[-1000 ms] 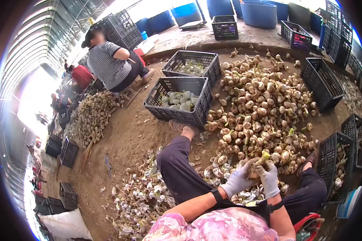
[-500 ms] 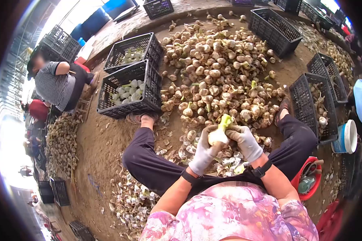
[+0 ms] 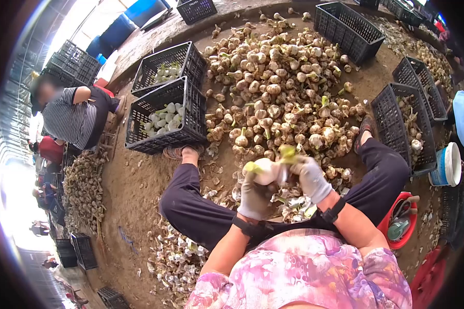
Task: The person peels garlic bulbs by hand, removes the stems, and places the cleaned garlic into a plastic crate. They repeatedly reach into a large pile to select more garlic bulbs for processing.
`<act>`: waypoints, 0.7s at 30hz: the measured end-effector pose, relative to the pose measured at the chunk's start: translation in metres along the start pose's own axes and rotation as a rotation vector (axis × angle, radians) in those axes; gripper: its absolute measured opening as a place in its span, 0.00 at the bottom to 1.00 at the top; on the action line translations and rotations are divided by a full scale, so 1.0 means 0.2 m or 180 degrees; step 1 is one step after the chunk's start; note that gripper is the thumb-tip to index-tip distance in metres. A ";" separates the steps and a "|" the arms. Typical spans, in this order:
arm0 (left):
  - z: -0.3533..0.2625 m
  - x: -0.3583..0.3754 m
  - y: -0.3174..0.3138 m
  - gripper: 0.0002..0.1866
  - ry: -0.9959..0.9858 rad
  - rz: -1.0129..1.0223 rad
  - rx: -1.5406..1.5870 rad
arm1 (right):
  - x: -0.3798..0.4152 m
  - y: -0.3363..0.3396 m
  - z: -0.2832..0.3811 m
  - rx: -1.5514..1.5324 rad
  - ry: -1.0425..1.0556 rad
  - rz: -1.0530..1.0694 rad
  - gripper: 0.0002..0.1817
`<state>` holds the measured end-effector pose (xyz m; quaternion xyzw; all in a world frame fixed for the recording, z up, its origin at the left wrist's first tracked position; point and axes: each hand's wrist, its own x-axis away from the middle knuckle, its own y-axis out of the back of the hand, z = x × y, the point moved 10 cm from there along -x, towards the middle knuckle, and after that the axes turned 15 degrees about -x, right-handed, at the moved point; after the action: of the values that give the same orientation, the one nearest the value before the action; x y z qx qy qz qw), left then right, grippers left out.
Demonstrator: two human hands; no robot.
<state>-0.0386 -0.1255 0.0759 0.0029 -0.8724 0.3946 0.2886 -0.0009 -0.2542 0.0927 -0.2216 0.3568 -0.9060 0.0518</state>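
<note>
My left hand [image 3: 253,195], in a pale glove, is wrapped round a white garlic bulb [image 3: 265,172] whose green stem points left. My right hand [image 3: 311,177], also gloved, pinches a loose yellow-green leafy skin [image 3: 287,153] just right of the bulb. Motion blurs the bulb and the skin, and a strip of skin hangs between the hands. Beyond them spreads a big heap of unpeeled garlic [image 3: 273,77]. White peeled skins [image 3: 296,206] lie below my hands, between my legs.
Two black crates [image 3: 165,140] at left hold pale garlic bulbs. More crates [image 3: 394,123] stand at right, beside a white-and-blue bucket [image 3: 445,166] and a red basin [image 3: 400,226]. A person in a striped top [image 3: 69,116] sits at far left near another garlic pile [image 3: 82,188].
My hands have moved slightly apart. The bulb has tipped with its stem to the left, and leafy skin in my right hand has come away from it. The view has shifted slightly.
</note>
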 end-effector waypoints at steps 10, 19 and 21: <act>-0.06 0.16 -0.11 0.29 0.0155 0.1313 -0.0090 | -0.15 0.30 -0.02 0.6255 -0.1065 0.0961 0.25; -0.21 0.15 0.00 0.27 -0.0348 0.0130 -0.1385 | 0.13 -0.49 0.32 0.3202 0.1003 0.1221 0.27; -0.25 0.15 -0.04 0.27 -0.0726 0.0114 -0.1811 | 0.13 -0.53 0.30 0.3585 0.1322 0.1258 0.26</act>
<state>-0.0363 -0.0900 0.1215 -0.0491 -0.9745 0.1366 0.1710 0.0091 -0.2185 0.2116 0.0902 -0.1381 -0.9524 0.2565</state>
